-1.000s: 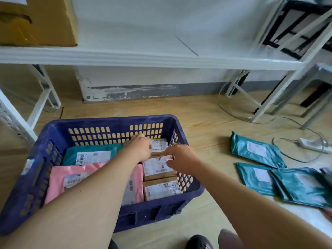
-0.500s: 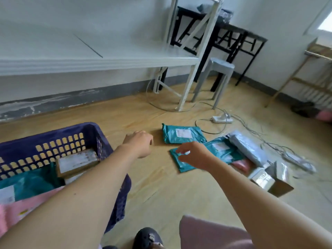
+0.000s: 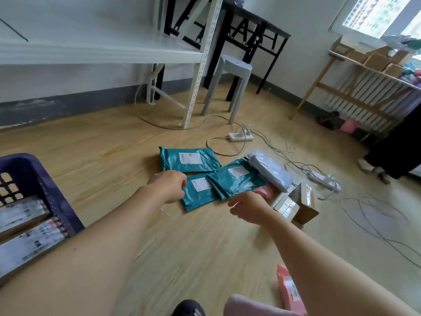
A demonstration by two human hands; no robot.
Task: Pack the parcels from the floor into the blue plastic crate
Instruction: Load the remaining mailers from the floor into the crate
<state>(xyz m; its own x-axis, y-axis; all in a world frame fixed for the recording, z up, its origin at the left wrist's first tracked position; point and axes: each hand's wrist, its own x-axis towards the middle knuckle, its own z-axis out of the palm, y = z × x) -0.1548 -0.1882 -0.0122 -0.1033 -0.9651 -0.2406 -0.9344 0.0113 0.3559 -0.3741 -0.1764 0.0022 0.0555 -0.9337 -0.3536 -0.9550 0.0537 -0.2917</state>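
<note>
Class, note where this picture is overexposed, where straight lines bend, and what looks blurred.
Head view: the window is blown out; the white shelf post slants, likely wide-angle distortion; labelled boxes in the blue crate smear at the left edge.

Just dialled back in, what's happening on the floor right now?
A person is reaching both bare hands toward the pile of teal mailer bags on the wooden floor. The left hand is at the edge of the nearest teal mailer and the right hand hovers by it; neither plainly grips anything yet. The blue plastic crate at left holds labelled cardboard boxes. A grey mailer, small cardboard boxes and a pink parcel remain unpacked.
</note>
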